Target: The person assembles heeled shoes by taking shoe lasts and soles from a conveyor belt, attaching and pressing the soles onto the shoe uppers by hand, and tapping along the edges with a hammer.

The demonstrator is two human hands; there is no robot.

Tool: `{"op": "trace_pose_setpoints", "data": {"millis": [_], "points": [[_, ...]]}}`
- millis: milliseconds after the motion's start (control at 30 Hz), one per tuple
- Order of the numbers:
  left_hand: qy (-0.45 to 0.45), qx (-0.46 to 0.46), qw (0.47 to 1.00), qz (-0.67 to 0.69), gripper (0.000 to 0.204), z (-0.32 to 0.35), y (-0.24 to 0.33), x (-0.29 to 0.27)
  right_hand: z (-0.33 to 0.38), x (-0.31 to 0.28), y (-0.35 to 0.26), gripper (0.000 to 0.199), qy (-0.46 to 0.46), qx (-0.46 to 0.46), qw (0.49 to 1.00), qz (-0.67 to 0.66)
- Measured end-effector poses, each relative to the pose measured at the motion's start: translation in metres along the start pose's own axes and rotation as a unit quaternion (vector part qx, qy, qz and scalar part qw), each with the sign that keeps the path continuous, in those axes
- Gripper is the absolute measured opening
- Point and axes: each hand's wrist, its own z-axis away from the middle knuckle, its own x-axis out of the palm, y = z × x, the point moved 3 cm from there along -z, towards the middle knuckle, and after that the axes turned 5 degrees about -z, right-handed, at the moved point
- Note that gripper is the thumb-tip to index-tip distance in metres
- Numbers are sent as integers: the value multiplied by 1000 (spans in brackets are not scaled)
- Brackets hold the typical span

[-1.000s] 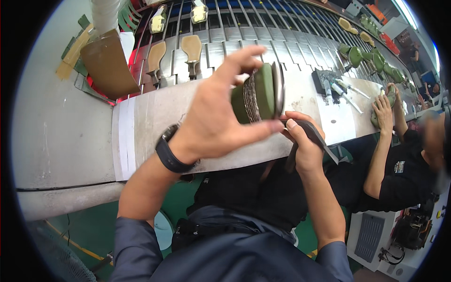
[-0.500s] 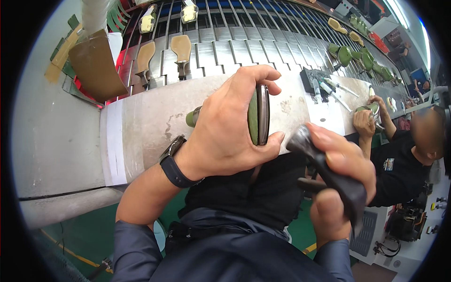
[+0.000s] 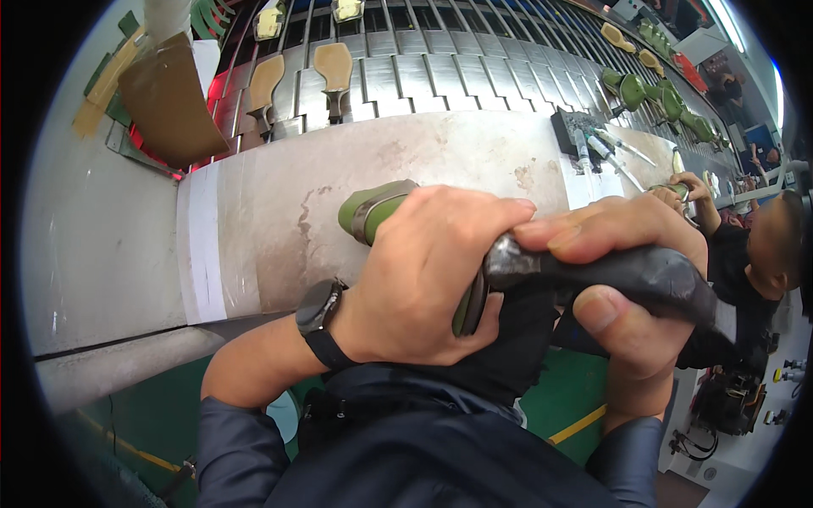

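My left hand [image 3: 432, 271] is wrapped round a shoe [image 3: 367, 213] built on a green last. One rounded green end, crossed by a dark metallic strap, shows beyond my knuckles. The dark sole edge shows by my left thumb; my palm hides the middle of the shoe. My right hand [image 3: 635, 279] grips a dark metal hammer [image 3: 627, 275] around its head, and its handle cannot be made out. The hammer's worn, shiny round face is right at the sole's edge by my left fingers; whether they touch, I cannot tell.
Pale worktop [image 3: 279, 212] lies beneath my hands. Beyond it, a slatted metal conveyor [image 3: 415, 80] carries tan soles [image 3: 333, 72] and green lasts [image 3: 669, 102]. A black block [image 3: 569, 135] and syringes [image 3: 611, 157] sit to the right. A co-worker [image 3: 737, 271] works at far right.
My right hand has brought the hammer up and left against the shoe. My left hand has lowered and tilted the shoe, so more of its green, strapped end shows.
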Motion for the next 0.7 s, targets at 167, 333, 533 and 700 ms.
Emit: {"op": "trace_pose_setpoints", "data": {"millis": [167, 333, 533, 700], "points": [[99, 88, 986, -103, 88, 67, 7, 4, 26, 19, 31, 35, -142, -63, 988, 12], [56, -73, 979, -182, 90, 127, -7, 13, 88, 29, 140, 24, 86, 133, 985, -68], [-47, -63, 962, -263, 100, 145, -10, 12, 118, 52, 186, 25, 195, 205, 938, -202], [-49, -60, 959, -274, 96, 149, -9, 17, 116, 40, 172, 29, 172, 162, 936, -262]]}}
